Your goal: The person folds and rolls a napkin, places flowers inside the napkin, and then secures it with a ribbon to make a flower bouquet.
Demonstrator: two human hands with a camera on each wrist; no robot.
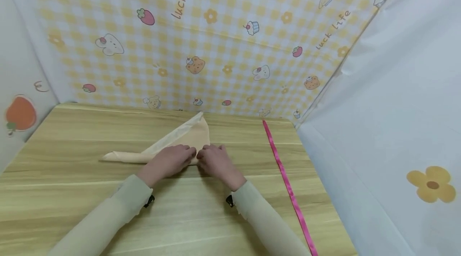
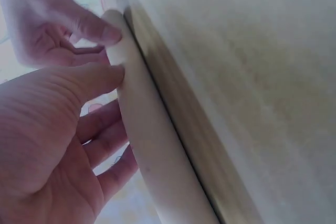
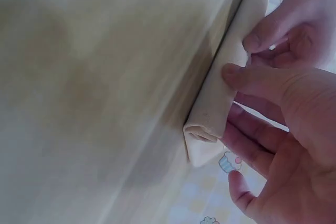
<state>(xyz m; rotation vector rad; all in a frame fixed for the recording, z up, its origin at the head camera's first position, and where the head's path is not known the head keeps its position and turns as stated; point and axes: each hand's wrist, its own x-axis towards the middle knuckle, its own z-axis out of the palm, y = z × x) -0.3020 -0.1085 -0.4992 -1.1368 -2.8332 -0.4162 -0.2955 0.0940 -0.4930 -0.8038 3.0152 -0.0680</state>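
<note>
A cream cloth [image 1: 196, 134] lies on the wooden table, its near edge rolled into a tube and its far part a flat, pointed flap. My left hand [image 1: 169, 162] pinches the roll near its middle, thumb on the near side and fingers beyond it. Close beside it, my right hand [image 1: 219, 166] pinches the roll near its right end. In the left wrist view, the smooth rolled cloth [image 2: 152, 145] runs along under both thumbs. The right wrist view shows the spiral of layers at the end of the cloth roll [image 3: 202, 134]. Some fingertips are hidden behind the roll.
A long pink ribbon [image 1: 284, 176] stretches down the right side of the wooden table [image 1: 72, 196]. A yellow checked backdrop [image 1: 230, 40] rises behind the table, with white sheets [image 1: 389, 120] at the sides.
</note>
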